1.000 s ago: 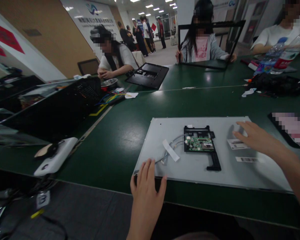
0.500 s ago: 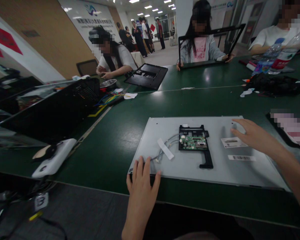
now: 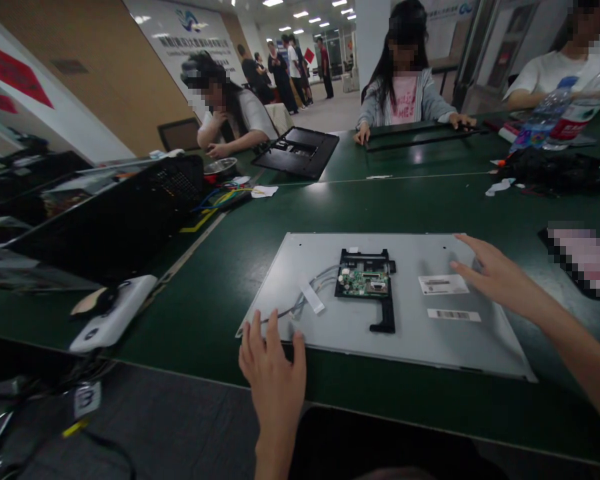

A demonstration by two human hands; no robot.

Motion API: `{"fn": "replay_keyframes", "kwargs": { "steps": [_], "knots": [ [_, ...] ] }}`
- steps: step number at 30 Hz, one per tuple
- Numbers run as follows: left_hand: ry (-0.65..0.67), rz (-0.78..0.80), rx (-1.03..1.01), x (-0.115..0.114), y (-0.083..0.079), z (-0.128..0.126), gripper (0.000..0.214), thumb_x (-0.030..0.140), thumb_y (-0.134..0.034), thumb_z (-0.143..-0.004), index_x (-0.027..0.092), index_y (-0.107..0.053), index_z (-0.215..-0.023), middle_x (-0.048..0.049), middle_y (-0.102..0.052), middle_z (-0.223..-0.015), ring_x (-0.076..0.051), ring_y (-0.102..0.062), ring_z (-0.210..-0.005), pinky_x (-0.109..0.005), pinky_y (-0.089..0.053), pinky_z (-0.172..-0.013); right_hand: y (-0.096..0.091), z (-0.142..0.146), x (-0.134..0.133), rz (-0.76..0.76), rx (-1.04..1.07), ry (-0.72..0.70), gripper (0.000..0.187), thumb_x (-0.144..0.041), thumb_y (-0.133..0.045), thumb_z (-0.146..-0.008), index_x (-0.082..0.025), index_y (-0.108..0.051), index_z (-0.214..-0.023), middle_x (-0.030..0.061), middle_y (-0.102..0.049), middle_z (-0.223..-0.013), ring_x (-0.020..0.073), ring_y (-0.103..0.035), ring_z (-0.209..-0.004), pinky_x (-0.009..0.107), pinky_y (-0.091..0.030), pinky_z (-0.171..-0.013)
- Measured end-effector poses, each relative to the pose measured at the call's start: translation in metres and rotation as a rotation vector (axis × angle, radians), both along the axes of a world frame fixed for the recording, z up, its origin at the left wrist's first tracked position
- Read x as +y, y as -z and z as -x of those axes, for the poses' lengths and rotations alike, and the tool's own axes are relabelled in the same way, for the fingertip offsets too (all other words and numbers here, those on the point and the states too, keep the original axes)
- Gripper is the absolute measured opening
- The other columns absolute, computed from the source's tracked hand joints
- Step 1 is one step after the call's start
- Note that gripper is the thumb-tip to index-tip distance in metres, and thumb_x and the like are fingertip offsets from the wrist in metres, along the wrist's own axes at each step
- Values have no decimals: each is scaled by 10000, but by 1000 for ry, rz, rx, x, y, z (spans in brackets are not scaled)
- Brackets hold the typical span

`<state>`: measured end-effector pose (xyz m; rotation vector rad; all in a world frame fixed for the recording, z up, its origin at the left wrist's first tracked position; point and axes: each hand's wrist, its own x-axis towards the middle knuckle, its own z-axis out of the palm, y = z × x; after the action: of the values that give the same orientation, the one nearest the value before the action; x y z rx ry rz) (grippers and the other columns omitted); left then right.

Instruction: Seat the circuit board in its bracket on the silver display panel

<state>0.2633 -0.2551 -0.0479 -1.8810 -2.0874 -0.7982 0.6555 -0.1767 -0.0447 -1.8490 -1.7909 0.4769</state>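
A grey metal display panel (image 3: pixel 420 337) lies flat on the green table (image 3: pixel 260 253) in front of me. A small green circuit board (image 3: pixel 364 281) in a black bracket sits at its middle, with thin grey wires (image 3: pixel 305 300) and a strip of white tape running left. Two barcode labels (image 3: pixel 443 285) are stuck to its right part. My left hand (image 3: pixel 271 363) rests flat with fingers spread on the panel's near left edge. My right hand (image 3: pixel 495 277) hovers open over the panel's right side, fingers stretched out, close to the labels.
A white device (image 3: pixel 114 321) lies at the near left, beside black monitor housings (image 3: pixel 110 213) and coloured cables (image 3: pixel 225 197). Across the table sit three people; one presses a black frame (image 3: pixel 420 137) flat. A black back cover (image 3: pixel 297 150), bottles (image 3: pixel 555 110) and a black bag (image 3: pixel 550 170) stand further off.
The panel has slid left under both my hands, and my left hand has drawn back to its near edge. The person opposite has lowered the black frame onto the table.
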Motion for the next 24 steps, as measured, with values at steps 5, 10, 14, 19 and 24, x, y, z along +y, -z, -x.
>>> {"fn": "replay_keyframes", "kwargs": {
  "steps": [5, 10, 14, 19, 24],
  "knots": [
    [49, -86, -54, -3, 0, 0, 412, 297, -501, -944, 184, -486, -1341, -169, -469, -1398, -316, -406, -1339, -519, -328, -1117, -2, 6, -3, 32, 159, 14, 660, -555, -469, -895, -326, -326, -1498, 105, -354, -1564, 400, -476, -1323, 594, -491, -989],
    [2, -116, -42, -4, 2, 0, 381, 309, -506, -940, 155, -540, -1287, -167, -535, -1201, -314, -495, -1162, -512, -399, -1032, 2, 12, -3, 90, 291, 36, 665, -560, -475, -894, -354, -298, -1502, 79, -292, -1597, 387, -467, -1336, 530, -521, -986],
    [-15, -107, -59, -4, 2, -2, 401, 332, -500, -943, 123, -550, -1282, -178, -518, -1195, -313, -490, -1146, -487, -429, -1007, 7, 23, -4, 81, 391, -32, 686, -525, -520, -882, -354, -275, -1500, 77, -299, -1596, 359, -414, -1382, 505, -497, -1025],
    [5, -86, -69, -4, 1, -2, 371, 330, -496, -942, 138, -559, -1253, -166, -539, -1190, -304, -512, -1135, -477, -430, -1004, 11, 38, -9, 49, 396, -159, 702, -523, -556, -878, -340, -288, -1499, 83, -194, -1628, 349, -318, -1436, 529, -415, -1091],
    [49, -39, -38, -4, 1, 1, 267, 306, -494, -939, 171, -601, -1142, -137, -605, -1175, -297, -555, -1108, -464, -442, -969, 5, 40, -18, 99, 50, -383, 729, -594, -590, -848, -370, -347, -1497, 40, -180, -1642, 365, -172, -1481, 594, -255, -1159]
  ]
}}
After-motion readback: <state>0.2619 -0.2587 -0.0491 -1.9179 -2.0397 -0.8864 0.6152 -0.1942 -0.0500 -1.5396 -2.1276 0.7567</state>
